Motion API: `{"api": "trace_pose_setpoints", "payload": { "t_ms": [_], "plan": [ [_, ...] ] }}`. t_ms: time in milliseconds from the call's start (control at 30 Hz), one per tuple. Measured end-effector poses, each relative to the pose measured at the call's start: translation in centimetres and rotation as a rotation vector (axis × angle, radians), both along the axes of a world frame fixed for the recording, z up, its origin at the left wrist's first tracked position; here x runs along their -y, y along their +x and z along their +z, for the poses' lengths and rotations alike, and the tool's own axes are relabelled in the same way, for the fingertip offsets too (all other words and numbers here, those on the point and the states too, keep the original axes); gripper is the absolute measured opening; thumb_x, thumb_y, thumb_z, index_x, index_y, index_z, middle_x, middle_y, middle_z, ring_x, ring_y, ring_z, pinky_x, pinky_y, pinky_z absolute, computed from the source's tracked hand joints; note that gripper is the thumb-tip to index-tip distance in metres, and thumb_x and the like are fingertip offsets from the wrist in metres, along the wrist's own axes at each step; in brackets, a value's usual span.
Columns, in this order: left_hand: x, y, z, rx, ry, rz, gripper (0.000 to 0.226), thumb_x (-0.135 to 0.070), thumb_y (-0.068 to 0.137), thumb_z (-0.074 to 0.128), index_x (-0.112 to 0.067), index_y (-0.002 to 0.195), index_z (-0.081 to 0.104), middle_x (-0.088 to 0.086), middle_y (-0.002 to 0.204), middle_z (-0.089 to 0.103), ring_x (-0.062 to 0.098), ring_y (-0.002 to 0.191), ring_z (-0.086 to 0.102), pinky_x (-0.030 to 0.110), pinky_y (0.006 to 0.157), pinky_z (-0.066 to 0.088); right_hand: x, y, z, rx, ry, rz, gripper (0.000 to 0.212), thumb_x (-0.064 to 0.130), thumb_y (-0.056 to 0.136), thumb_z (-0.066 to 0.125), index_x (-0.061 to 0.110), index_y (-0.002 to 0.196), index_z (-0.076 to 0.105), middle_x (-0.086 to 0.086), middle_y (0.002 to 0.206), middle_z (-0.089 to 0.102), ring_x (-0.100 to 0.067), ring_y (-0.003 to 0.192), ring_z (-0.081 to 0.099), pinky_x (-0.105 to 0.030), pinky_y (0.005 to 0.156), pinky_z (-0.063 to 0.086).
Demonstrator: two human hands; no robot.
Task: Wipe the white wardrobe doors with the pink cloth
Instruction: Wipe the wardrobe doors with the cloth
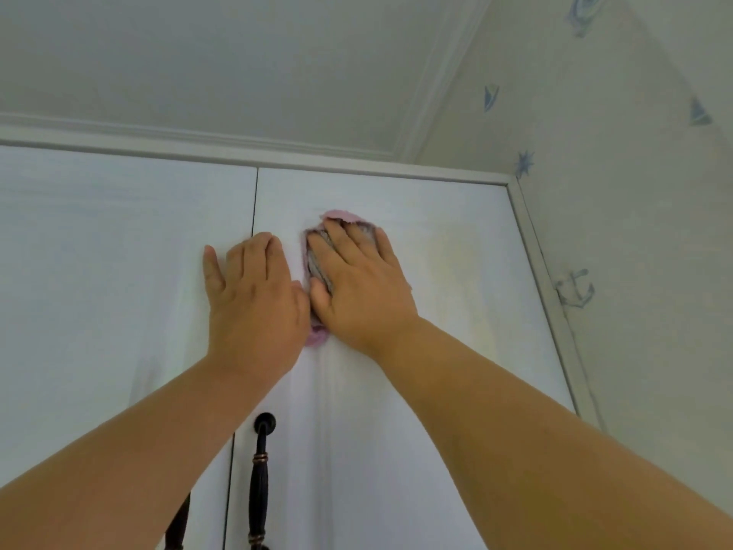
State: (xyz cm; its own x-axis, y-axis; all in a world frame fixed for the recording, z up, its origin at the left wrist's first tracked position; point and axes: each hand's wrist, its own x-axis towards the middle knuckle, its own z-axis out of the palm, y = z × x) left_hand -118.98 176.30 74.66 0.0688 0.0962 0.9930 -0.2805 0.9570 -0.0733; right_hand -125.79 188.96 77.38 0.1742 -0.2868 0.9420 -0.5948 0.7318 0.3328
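Two white wardrobe doors fill the view, the left door (111, 271) and the right door (448, 311), split by a thin vertical gap. My right hand (357, 287) lies flat with straight fingers on the pink cloth (317, 264), pressing it against the upper part of the right door. The cloth shows pink at its top and bottom edges and greyish between my fingers. My left hand (254, 303) rests flat on the doors over the gap, right beside the cloth, fingers straight.
A dark metal handle (260, 478) runs down the right door near the gap, and part of another handle (178, 525) shows lower left. White cornice and ceiling lie above. A wall with blue nautical wallpaper (634, 232) meets the wardrobe frame on the right.
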Motion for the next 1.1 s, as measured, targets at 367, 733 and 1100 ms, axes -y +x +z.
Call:
{"api": "trace_pose_setpoints", "payload": {
  "t_ms": [367, 733, 1100],
  "plan": [
    [-1.2, -0.3, 1.0, 0.080, -0.092, 0.008, 0.071, -0.040, 0.093, 0.021, 0.004, 0.145, 0.042, 0.021, 0.153, 0.039, 0.033, 0.144, 0.035, 0.059, 0.119, 0.010, -11.1, -4.5, 0.3, 0.331, -0.427, -0.041, 0.067, 0.034, 0.095, 0.020, 0.014, 0.158, 0.027, -0.004, 0.164, 0.027, -0.019, 0.153, 0.017, -0.045, 0.126, -0.002],
    [-0.5, -1.1, 1.3, 0.066, -0.111, 0.015, 0.068, -0.041, 0.099, 0.021, 0.002, 0.148, 0.040, 0.020, 0.156, 0.036, 0.034, 0.145, 0.032, 0.056, 0.121, 0.017, -5.5, -2.4, 2.3, 0.074, -0.071, 0.178, 0.065, 0.033, 0.092, 0.026, 0.004, 0.145, 0.050, -0.015, 0.150, 0.049, -0.027, 0.144, 0.039, -0.031, 0.124, 0.011],
    [-0.7, -1.0, 1.1, 0.079, -0.114, 0.036, 0.070, -0.041, 0.097, 0.022, 0.005, 0.147, 0.037, 0.022, 0.156, 0.033, 0.036, 0.146, 0.029, 0.057, 0.121, 0.011, -10.7, -5.8, -6.8, 0.216, -0.372, 0.043, 0.063, 0.033, 0.101, 0.020, -0.001, 0.152, 0.035, -0.020, 0.157, 0.037, -0.030, 0.151, 0.025, -0.051, 0.125, 0.013]
  ]
}}
